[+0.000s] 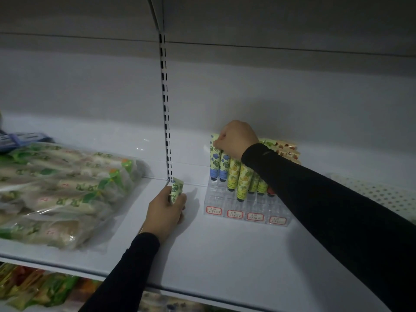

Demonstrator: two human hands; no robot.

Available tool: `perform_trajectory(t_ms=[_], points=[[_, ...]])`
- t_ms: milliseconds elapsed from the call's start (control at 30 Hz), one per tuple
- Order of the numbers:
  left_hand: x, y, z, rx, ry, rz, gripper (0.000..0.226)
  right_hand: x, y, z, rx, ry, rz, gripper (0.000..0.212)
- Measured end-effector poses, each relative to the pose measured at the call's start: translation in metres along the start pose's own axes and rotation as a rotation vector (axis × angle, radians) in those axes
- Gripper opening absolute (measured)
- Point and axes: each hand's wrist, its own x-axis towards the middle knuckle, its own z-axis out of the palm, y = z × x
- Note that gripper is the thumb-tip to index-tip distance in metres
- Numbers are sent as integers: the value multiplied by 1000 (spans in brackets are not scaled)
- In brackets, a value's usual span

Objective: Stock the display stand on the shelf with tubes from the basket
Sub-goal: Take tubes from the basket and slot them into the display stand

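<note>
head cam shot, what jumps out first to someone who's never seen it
The clear display stand at the back of the white shelf draws the eye, its rear rows filled with upright blue-flowered and yellow tubes. The right hand pinches the top of a blue-flowered tube at the stand's left end, while the left hand holds a green-patterned tube nearby. Bagged packets lie at left.

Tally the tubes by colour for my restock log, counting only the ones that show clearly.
Blue tubes: 2
Yellow tubes: 2
Green tubes in the display stand: 2
Green tube in the left hand: 1
Total: 7
The red tubes behind the right sleeve are too hidden to count.
</note>
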Motion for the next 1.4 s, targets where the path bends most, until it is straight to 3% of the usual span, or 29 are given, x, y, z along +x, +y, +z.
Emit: perform_trajectory(t_ms=[467, 700, 900, 1133, 1267, 1400], points=[[3, -4, 0, 4, -6, 16, 16, -6, 0, -3, 33, 14, -55, 30], [4, -6, 0, -7, -16, 20, 7, -30, 7, -26, 131, 207, -136, 44], [-6, 8, 0, -60, -60, 41, 11, -63, 24, -46, 242, 239, -172, 40], [-32, 60, 17, -153, -203, 141, 4, -104, 23, -52, 372, 21, -236, 32], [-45, 81, 31, -240, -276, 142, 17, -118, 30, -48, 417, -120, -237, 30], [-50, 88, 37, -300, -334, 135, 25, -124, 45, -51, 516, -144, -151, 20]])
